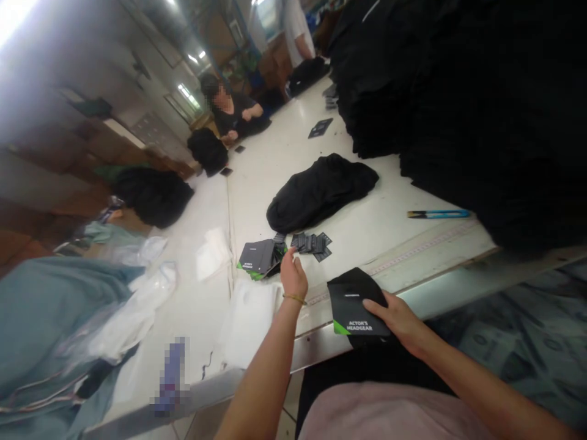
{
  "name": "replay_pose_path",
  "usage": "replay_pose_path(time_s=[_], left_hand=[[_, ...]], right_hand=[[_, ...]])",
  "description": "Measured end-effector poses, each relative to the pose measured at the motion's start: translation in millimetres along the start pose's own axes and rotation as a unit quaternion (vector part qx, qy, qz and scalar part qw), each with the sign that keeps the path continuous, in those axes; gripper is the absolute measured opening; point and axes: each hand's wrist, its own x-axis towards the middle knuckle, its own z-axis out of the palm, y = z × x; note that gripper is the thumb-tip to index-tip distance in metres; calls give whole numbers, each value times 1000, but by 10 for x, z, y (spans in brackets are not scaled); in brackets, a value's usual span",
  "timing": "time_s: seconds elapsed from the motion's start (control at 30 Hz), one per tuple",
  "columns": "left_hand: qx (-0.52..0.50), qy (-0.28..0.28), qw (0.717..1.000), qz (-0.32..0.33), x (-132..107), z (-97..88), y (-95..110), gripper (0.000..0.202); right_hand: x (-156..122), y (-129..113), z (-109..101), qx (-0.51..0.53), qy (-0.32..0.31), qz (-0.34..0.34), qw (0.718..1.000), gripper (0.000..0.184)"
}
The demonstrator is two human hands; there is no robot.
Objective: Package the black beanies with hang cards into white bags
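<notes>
My hands were well apart. The right hand (398,315), at four o'clock from the left hand (293,278), was clamped on a black card packet (353,305), its thumb lying flat on the front; the fingers behind were hidden. That packet stood out over the near edge of the bench (279,146), printed "ACTOR'S HEADGEAR" in white, with a green patch on its lower corner.

My left hand was stretched out over the bench, a yellowish band (295,299) around the wrist. At one o'clock from it, just beside the fingertips, lay a spread of small black packets (314,243); I cannot tell whether the fingers had closed on any. At ten o'clock was a pile of black cards (257,255) with green corners, and at seven o'clock a white stack (247,318).

A black cloth bundle (323,192) lay farther off at one o'clock from the left hand. From that bundle, a tall black cloth stack (458,122) rose at two o'clock, a blue tool (443,214) with a yellow end lay at four, and a co-worker (236,116) in dark clothing was at ten.
</notes>
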Motion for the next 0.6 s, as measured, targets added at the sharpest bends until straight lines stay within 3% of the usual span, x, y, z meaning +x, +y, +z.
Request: replay_pose_path(time_s=[0.07, 0.13, 0.2, 0.33, 0.47, 0.53, 0.6], left_hand=[[77, -39, 995, 40, 362, 59, -75, 47], [145, -99, 984, 41, 585, 134, -129, 55], [193, -127, 973, 17, 680, 177, -163, 56], [193, -112, 975, -7, 691, 88, -183, 51], [122, -98, 988, 11, 444, -99, -39, 45], [90, -90, 992, 23, 113, -154, 122, 42], [41, -121, 991, 28, -330, -169, 302, 39]], right_hand=[[29, -16, -25, 2, -10, 14, 1000, 41], [36, -32, -29, 11, -22, 24, 999, 41], [35, -44, -28, 23, -34, 38, 998, 41], [47, -36, -59, 22, -43, 51, 998, 44], [75, 1, -63, 11, -44, 40, 998, 49], [73, 14, -18, 8, -26, 30, 999, 48], [58, 24, 41, 5, 3, 11, 1000, 46]])
